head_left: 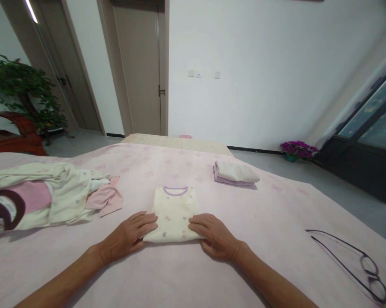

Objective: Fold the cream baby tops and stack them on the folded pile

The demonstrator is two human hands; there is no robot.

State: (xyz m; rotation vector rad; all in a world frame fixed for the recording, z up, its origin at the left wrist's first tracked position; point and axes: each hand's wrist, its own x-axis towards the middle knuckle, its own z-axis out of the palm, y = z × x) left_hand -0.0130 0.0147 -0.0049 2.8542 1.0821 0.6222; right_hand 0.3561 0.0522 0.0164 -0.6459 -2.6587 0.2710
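Note:
A small cream shirt (172, 216) with a lilac neckband and a scattered pattern of small motifs lies folded in front of me, its neck pointing away. My left hand (131, 231) rests on its lower left edge, with the fingers lying flat on the cloth and the thumb by the corner. On the opposite edge, my right hand (215, 235) lies with its fingers stretched over the fabric. Its palm covers the lower right corner. Both hands touch the shirt, which lies flat on the pink bedspread (167, 278).
To the left is a loose heap of clothes (64, 192) in cream and pink. Folded garments (236, 173), cream over lilac, are stacked farther back on the right. Eyeglasses (369, 269) lie at the right. Beyond the bed are a door (138, 68) and purple flowers (298, 149).

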